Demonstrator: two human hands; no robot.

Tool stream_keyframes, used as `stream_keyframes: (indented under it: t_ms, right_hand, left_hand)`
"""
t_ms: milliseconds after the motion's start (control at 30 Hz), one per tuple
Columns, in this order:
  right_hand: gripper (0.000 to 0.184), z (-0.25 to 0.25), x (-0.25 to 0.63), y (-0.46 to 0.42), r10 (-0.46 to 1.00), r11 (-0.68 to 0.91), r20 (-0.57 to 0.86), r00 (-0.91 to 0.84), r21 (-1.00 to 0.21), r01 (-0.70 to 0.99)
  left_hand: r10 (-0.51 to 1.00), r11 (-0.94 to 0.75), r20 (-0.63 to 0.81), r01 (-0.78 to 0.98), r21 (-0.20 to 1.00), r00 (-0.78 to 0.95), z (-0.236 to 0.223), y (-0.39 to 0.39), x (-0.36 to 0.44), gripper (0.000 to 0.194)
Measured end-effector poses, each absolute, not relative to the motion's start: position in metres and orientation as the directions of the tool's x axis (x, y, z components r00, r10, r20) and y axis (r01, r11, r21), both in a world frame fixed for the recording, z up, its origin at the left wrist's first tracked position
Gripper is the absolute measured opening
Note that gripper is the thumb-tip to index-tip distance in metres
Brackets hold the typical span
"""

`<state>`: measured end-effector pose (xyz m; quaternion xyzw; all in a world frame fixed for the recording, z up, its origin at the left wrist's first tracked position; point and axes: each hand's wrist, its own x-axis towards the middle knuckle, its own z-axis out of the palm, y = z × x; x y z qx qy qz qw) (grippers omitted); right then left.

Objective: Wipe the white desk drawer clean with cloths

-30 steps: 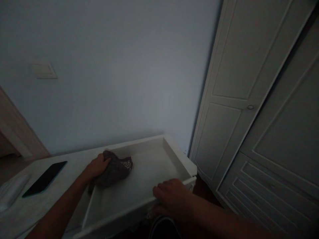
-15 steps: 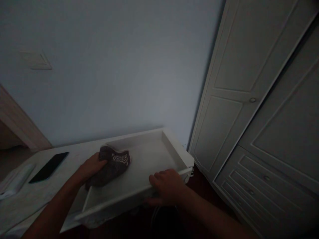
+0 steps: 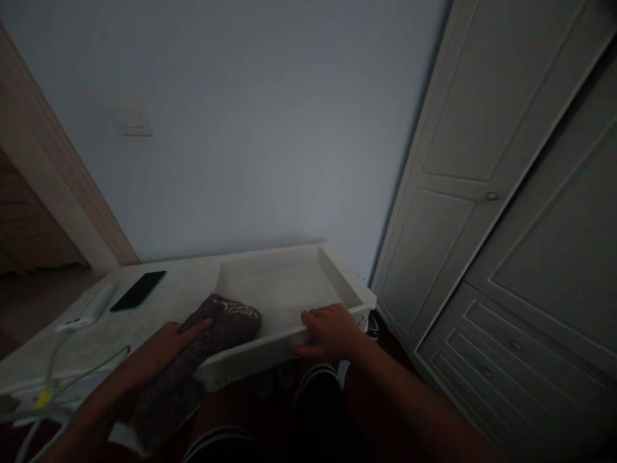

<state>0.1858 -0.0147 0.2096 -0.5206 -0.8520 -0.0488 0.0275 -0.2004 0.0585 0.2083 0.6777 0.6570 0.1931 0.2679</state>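
Note:
My left hand (image 3: pixel 171 344) grips a dark grey knitted, sock-like piece (image 3: pixel 231 326) with a white pattern near its end. One end of the piece rests over the near left corner of a white drawer (image 3: pixel 255 354). The rest hangs down outside it, partly hidden behind my left forearm. My right hand (image 3: pixel 330 331) is closed over the drawer's front panel near its right end, fingers over the top edge and thumb on the outer side. The inside of the drawer shows a bare white bottom.
On the white tabletop (image 3: pixel 180 292) to the left lie a dark phone (image 3: pixel 139 291) and a white power strip (image 3: pixel 89 305) with cables. A pale wardrobe (image 3: pixel 443 225) stands at the right. The wall (image 3: pixel 289 128) rises behind, and my legs (image 3: pixel 318 399) are below the drawer.
My left hand has pulled the knitted piece from inside the drawer towards me, so it now hangs over the front left corner. My right hand stays on the front panel. The view has shifted left.

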Motion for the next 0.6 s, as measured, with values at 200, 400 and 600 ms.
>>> stream_keyframes:
  t_ms: [200, 400, 600]
  right_hand:
    - [0.084, 0.218, 0.184, -0.016, 0.889, 0.444, 0.074, -0.451, 0.096, 0.891]
    - [0.087, 0.214, 0.178, -0.013, 0.894, 0.419, 0.132, -0.429, 0.100, 0.902]
    - [0.086, 0.207, 0.168, -0.009, 0.919, 0.326, 0.206, -0.336, 0.081, 0.942]
  left_hand:
    - [0.986, 0.138, -0.165, 0.728, 0.672, -0.035, 0.207, 0.089, -0.179, 0.066]
    - [0.961, 0.274, -0.185, 0.602, 0.750, -0.206, 0.202, 0.148, -0.158, 0.046]
    - [0.953, 0.290, -0.234, 0.351, 0.890, -0.193, 0.185, 0.135, -0.150, 0.053]
